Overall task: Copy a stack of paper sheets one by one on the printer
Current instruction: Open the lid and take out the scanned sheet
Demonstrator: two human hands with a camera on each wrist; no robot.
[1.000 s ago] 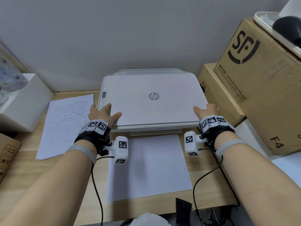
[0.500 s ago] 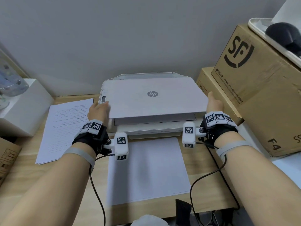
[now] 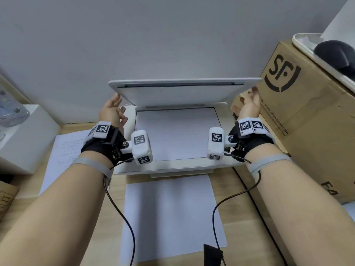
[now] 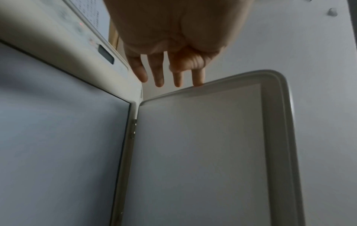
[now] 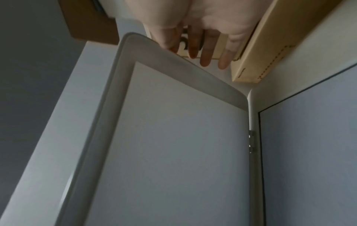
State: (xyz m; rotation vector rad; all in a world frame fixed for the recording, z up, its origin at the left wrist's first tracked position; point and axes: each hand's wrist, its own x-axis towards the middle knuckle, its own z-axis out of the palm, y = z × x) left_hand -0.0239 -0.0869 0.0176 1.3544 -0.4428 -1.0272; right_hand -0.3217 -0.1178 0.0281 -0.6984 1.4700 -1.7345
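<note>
The white printer [image 3: 172, 167] stands at the back of the wooden desk with its lid [image 3: 180, 94] raised steeply. A white sheet [image 3: 178, 133] lies on the scanner bed under it. My left hand [image 3: 113, 110] is at the lid's left edge, fingers [image 4: 198, 76] straight, one tip touching the rim. My right hand [image 3: 250, 103] is at the lid's right edge, fingers [image 5: 204, 56] straight too. The wrist views show the lid's pale underside [image 4: 203, 152] [image 5: 173, 152]. A printed stack [image 3: 63, 150] lies left of the printer. A plain white sheet [image 3: 171, 214] lies in front of it.
Large cardboard boxes [image 3: 311, 120] crowd the printer's right side, with a tray [image 3: 299, 43] holding a dark object on top. A white box [image 3: 25, 139] stands at the left. The grey wall is close behind the lid. Cables run from both wrists over the front sheet.
Both hands have lifted the lid from shut to steeply raised, and the sheet on the scanner bed has come into sight. The hands have moved up and back with the lid.
</note>
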